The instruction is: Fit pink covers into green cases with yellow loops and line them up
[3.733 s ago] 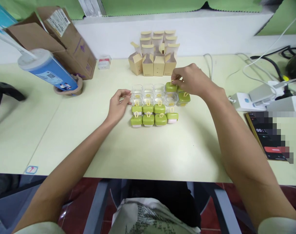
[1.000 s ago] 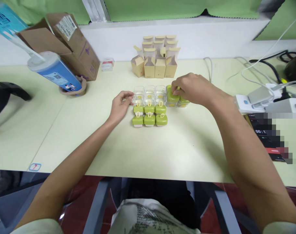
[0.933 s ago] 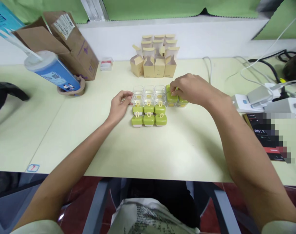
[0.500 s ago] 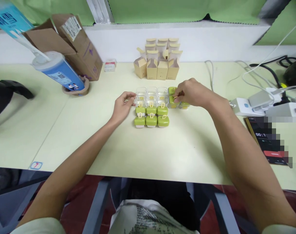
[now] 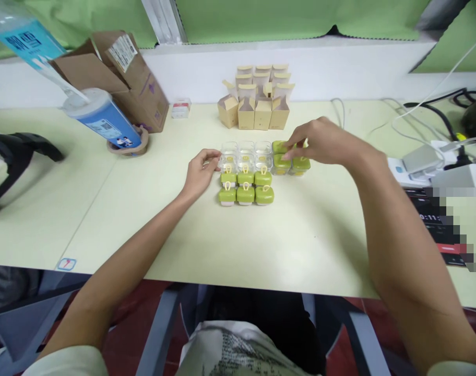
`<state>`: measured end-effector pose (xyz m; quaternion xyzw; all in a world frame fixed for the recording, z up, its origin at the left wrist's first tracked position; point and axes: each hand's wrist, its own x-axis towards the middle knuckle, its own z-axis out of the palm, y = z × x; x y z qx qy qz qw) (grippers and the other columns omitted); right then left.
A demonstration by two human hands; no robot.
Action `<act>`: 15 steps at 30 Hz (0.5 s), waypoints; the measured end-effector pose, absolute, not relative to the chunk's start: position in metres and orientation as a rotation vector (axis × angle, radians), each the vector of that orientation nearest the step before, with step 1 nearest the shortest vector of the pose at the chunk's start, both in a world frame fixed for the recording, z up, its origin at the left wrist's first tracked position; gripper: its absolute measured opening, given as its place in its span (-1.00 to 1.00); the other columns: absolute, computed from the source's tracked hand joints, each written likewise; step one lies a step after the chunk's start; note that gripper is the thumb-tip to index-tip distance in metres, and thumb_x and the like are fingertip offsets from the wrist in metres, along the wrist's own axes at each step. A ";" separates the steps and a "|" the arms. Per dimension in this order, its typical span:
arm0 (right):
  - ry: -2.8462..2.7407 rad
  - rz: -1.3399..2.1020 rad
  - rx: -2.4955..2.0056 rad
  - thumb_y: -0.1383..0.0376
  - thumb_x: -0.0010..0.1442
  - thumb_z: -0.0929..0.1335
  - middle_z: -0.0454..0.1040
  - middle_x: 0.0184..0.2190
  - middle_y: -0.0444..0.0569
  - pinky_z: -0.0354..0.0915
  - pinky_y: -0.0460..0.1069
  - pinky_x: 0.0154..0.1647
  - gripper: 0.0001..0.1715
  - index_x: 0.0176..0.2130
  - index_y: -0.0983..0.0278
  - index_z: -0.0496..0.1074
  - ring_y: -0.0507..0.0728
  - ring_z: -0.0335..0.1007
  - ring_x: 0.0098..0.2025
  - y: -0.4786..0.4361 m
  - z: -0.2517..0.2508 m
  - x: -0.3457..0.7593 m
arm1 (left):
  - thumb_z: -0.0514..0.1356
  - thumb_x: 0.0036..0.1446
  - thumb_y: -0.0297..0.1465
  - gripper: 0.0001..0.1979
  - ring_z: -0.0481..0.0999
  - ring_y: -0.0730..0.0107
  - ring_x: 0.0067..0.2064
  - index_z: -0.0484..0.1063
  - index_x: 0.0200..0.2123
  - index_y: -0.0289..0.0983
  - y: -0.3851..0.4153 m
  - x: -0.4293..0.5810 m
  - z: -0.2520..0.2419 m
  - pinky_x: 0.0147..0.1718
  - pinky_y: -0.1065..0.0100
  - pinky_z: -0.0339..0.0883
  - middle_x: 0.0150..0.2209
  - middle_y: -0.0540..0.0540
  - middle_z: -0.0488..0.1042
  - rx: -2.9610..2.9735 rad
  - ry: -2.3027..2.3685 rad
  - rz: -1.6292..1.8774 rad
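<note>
My left hand (image 5: 204,166) rests at the left end of a block of clear plastic containers (image 5: 246,149), thumb and fingers apart, fingertips touching the side. In front of that block stand two rows of small green lidded pieces (image 5: 246,194) with pale bases and cream loops on top. Over several clear containers with green lids (image 5: 282,162) at the right end hovers my right hand (image 5: 320,140), its thumb and fingers parted. The thumb tip lies by the front lid; whether it touches cannot be made out. My hand partly covers the lids behind.
Open small cardboard boxes (image 5: 261,112) stand grouped against the wall. Left are a large brown carton (image 5: 144,99), a blue canister (image 5: 108,122) in a holder and a small white box (image 5: 181,108). Cables, a power strip (image 5: 402,169) and a phone (image 5: 429,219) lie right.
My right hand has opened its pinch and drawn slightly right and up, uncovering more of the green lids. My left hand keeps its place by the containers. The view has shifted slightly.
</note>
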<state>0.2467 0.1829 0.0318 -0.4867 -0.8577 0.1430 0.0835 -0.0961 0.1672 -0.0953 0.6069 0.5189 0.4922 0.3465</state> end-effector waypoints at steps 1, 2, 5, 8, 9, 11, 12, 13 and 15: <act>-2.521 0.405 -1.471 0.11 0.32 0.54 0.76 0.00 0.16 0.50 0.28 0.15 -0.60 0.03 0.27 0.76 0.39 0.64 -0.03 0.183 0.036 0.253 | 0.29 0.27 -0.32 -0.80 0.66 0.27 -0.10 0.57 -0.07 -0.22 0.167 -0.096 -0.095 -0.10 0.26 0.65 -0.01 -0.15 0.68 1.572 1.344 1.281; -2.492 0.369 -1.501 0.03 0.29 0.55 0.74 0.08 0.19 0.50 0.31 0.19 -0.44 0.16 0.28 0.72 0.43 0.64 0.05 0.184 0.039 0.259 | 0.29 0.27 -0.32 -0.80 0.66 0.28 -0.10 0.57 -0.07 -0.22 0.167 -0.096 -0.095 -0.10 0.26 0.65 -0.01 -0.15 0.68 1.567 1.344 1.283; -2.520 0.331 -1.604 -0.15 0.15 0.61 0.55 0.39 0.25 0.42 0.47 0.37 0.13 0.51 0.24 0.42 0.63 0.42 0.41 0.192 0.032 0.273 | 0.30 0.26 -0.30 -0.80 0.65 0.29 -0.12 0.58 -0.08 -0.22 0.166 -0.096 -0.094 -0.09 0.25 0.65 -0.03 -0.14 0.68 1.556 1.346 1.281; -2.595 0.437 -1.657 -0.19 0.03 0.65 0.28 0.59 0.19 0.31 0.48 0.50 0.42 0.63 0.18 0.20 0.65 0.17 0.59 0.203 0.014 0.276 | 0.29 0.26 -0.29 -0.79 0.65 0.28 -0.12 0.58 -0.08 -0.22 0.165 -0.095 -0.094 -0.08 0.24 0.66 -0.04 -0.15 0.68 1.558 1.343 1.281; -2.603 0.479 -1.653 -0.20 0.01 0.65 0.25 0.61 0.19 0.31 0.46 0.52 0.43 0.62 0.18 0.20 0.63 0.17 0.60 0.207 0.009 0.275 | 0.29 0.26 -0.29 -0.79 0.65 0.28 -0.12 0.58 -0.08 -0.22 0.165 -0.096 -0.093 -0.08 0.24 0.66 -0.03 -0.15 0.68 1.560 1.340 1.281; -2.600 0.537 -1.634 -0.22 0.03 0.63 0.27 0.60 0.19 0.33 0.42 0.52 0.40 0.61 0.19 0.23 0.60 0.24 0.58 0.212 0.001 0.272 | 0.29 0.26 -0.29 -0.79 0.66 0.28 -0.12 0.58 -0.08 -0.23 0.165 -0.096 -0.094 -0.08 0.23 0.66 -0.03 -0.16 0.69 1.566 1.335 1.284; -2.595 0.552 -1.633 -0.24 0.03 0.63 0.30 0.58 0.19 0.35 0.42 0.51 0.39 0.61 0.18 0.24 0.59 0.29 0.55 0.213 -0.001 0.271 | 0.30 0.26 -0.29 -0.79 0.66 0.27 -0.12 0.58 -0.08 -0.23 0.166 -0.096 -0.094 -0.08 0.23 0.65 -0.03 -0.16 0.69 1.569 1.334 1.286; -2.590 0.559 -1.639 -0.26 0.03 0.62 0.33 0.57 0.19 0.37 0.43 0.49 0.40 0.61 0.17 0.24 0.59 0.33 0.53 0.214 -0.002 0.269 | 0.30 0.26 -0.30 -0.79 0.66 0.27 -0.12 0.59 -0.08 -0.23 0.166 -0.096 -0.094 -0.08 0.24 0.65 -0.03 -0.16 0.69 1.571 1.334 1.286; -2.591 0.562 -1.658 -0.30 0.02 0.60 0.37 0.54 0.17 0.40 0.42 0.45 0.42 0.62 0.14 0.22 0.58 0.39 0.49 0.214 -0.001 0.267 | 0.31 0.25 -0.30 -0.80 0.66 0.26 -0.10 0.59 -0.08 -0.22 0.166 -0.095 -0.094 -0.10 0.25 0.65 -0.03 -0.16 0.70 1.568 1.340 1.285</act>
